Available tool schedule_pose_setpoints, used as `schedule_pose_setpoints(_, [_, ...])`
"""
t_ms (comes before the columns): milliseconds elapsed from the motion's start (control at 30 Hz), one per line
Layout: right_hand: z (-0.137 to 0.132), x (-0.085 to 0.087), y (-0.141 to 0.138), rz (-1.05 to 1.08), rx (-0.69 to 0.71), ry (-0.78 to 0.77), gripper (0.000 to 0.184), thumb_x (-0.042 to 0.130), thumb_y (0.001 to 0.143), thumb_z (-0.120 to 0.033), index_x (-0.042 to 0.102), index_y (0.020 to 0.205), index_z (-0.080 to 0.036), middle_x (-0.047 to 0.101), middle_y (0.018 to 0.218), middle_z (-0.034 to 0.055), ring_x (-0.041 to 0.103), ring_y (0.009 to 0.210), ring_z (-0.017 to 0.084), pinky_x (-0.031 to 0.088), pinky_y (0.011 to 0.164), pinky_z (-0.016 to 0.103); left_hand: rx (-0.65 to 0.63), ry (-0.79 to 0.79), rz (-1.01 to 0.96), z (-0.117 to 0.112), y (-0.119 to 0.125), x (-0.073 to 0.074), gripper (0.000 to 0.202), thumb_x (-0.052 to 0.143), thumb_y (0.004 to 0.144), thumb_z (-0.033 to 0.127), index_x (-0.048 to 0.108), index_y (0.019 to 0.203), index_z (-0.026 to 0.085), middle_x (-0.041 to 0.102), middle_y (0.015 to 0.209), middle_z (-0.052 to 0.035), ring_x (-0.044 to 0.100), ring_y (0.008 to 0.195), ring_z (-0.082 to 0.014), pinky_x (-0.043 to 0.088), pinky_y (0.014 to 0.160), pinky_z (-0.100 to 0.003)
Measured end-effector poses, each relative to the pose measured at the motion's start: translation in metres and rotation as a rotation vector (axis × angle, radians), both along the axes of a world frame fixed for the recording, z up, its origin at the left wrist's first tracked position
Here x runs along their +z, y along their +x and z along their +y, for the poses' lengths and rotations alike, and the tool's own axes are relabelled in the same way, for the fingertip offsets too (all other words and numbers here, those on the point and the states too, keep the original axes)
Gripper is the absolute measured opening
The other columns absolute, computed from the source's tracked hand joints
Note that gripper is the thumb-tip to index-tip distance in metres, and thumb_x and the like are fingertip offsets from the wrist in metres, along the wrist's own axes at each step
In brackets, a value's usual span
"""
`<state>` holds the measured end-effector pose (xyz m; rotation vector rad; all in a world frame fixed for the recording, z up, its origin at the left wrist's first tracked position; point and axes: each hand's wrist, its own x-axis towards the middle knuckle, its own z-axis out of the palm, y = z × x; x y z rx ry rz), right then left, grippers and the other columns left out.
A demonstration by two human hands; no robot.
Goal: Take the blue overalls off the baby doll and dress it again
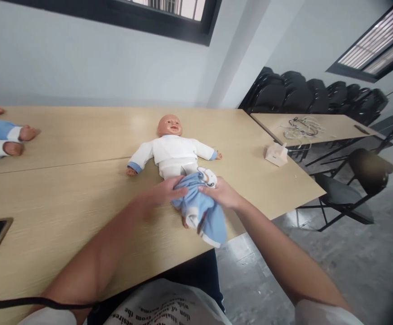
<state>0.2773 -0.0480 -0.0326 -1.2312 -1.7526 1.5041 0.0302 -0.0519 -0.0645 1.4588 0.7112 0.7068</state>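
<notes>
Lying face up near the front edge of the pale wooden worktop (64,198), the plastic baby doll in a white top (172,151) is having its light blue fabric trousers (203,205) gripped by the left hand (164,192) and right hand (221,192); a hard pull could be dragging the doll over that edge.

Doll (170,149) centre frame – glossy plastic head, soft matt cloth top; blue trousers (201,205) cloth too. Table (64,189) – smooth matt wood-look laminate.
</notes>
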Motion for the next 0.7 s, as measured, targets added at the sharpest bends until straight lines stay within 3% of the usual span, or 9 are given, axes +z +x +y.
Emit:
schedule_pose_setpoints(67, [-0.004, 0.001, 0.000, 0.030, -0.123, 0.051, 0.042, 0.081, 0.078, -0.054, 0.071, 0.093, -0.016, 0.074, 0.092, 0.0054, 0.069, 0.085, 0.022, 0.057, 0.085, 0.038, -0.093, 0.030, 0.091, -0.002, 0.001, 0.004, 0.056, 0.076, 0.082, 0.056, 0.070, 0.118, 0.013, 0.074, 0.103, -0.0073, 0.068, 0.086, -0.0225, 0.055, 0.075, -0.033])
schedule_pose_setpoints(133, [-0.014, 0.003, -0.001, 0.101, -0.151, 0.005, 0.046, 0.083, 0.076, -0.056, 0.070, 0.096, -0.017, 0.074, 0.092, 0.0062, 0.069, 0.084, 0.023, 0.057, 0.082, 0.037, -0.078, 0.044, 0.147, -0.001, 0.000, 0.006, 0.047, 0.074, 0.084, 0.054, 0.072, 0.111, 0.015, 0.075, 0.097, -0.0051, 0.068, 0.084, -0.0214, 0.054, 0.076, -0.032])
schedule_pose_setpoints(300, [-0.033, 0.010, -0.001, 0.156, 0.061, -0.153, 0.060, 0.080, 0.075, -0.065, 0.069, 0.109, -0.016, 0.075, 0.100, 0.0092, 0.070, 0.089, 0.025, 0.057, 0.083, 0.038, 0.077, 0.061, -0.077, 0.001, 0.005, -0.001, 0.042, 0.068, 0.090, 0.054, 0.073, 0.113, 0.019, 0.073, 0.111, -0.0065, 0.068, 0.102, -0.0226, 0.053, 0.092, -0.034])
schedule_pose_setpoints(367, [-0.033, 0.012, 0.002, 0.085, 0.090, -0.091, 0.057, 0.081, 0.073, -0.064, 0.070, 0.101, -0.016, 0.074, 0.095, 0.0076, 0.069, 0.085, 0.024, 0.057, 0.082, 0.038, 0.086, -0.046, -0.192, -0.001, 0.010, -0.006, 0.049, 0.066, 0.090, 0.060, 0.071, 0.112, 0.016, 0.074, 0.105, -0.0087, 0.069, 0.095, -0.0224, 0.054, 0.089, -0.035])
schedule_pose_setpoints(467, [-0.030, 0.014, 0.008, -0.008, -0.097, 0.093, 0.049, 0.082, 0.073, -0.062, 0.069, 0.084, -0.016, 0.071, 0.080, 0.0045, 0.065, 0.074, 0.020, 0.057, 0.072, 0.033, 0.046, -0.166, -0.229, -0.007, 0.015, -0.007, 0.060, 0.058, 0.092, 0.068, 0.069, 0.115, 0.013, 0.073, 0.099, -0.0113, 0.069, 0.085, -0.0220, 0.055, 0.079, -0.035])
schedule_pose_setpoints(533, [-0.030, 0.014, 0.012, -0.018, -0.201, 0.157, 0.047, 0.081, 0.074, -0.061, 0.068, 0.082, -0.017, 0.069, 0.076, 0.0040, 0.063, 0.070, 0.019, 0.056, 0.067, 0.031, -0.061, -0.103, -0.136, -0.011, 0.014, 0.001, 0.062, 0.064, 0.088, 0.067, 0.067, 0.121, 0.015, 0.073, 0.108, -0.0115, 0.069, 0.090, -0.0236, 0.054, 0.078, -0.034])
schedule_pose_setpoints(600, [-0.035, 0.013, 0.014, 0.007, -0.212, 0.158, 0.047, 0.082, 0.074, -0.060, 0.069, 0.086, -0.016, 0.070, 0.078, 0.0046, 0.063, 0.071, 0.019, 0.056, 0.068, 0.031, -0.210, -0.001, 0.025, -0.015, 0.012, 0.012, 0.062, 0.078, 0.077, 0.061, 0.067, 0.122, 0.018, 0.073, 0.112, -0.0080, 0.068, 0.094, -0.0247, 0.053, 0.079, -0.033])
schedule_pose_setpoints(700, [-0.047, 0.010, 0.013, 0.048, -0.112, 0.099, 0.046, 0.082, 0.076, -0.057, 0.070, 0.094, -0.016, 0.072, 0.086, 0.0055, 0.064, 0.075, 0.019, 0.057, 0.072, 0.032, -0.263, 0.150, 0.301, -0.023, 0.011, 0.026, 0.040, 0.082, 0.074, 0.043, 0.070, 0.105, 0.021, 0.072, 0.093, -0.0004, 0.066, 0.084, -0.0215, 0.050, 0.075, -0.030])
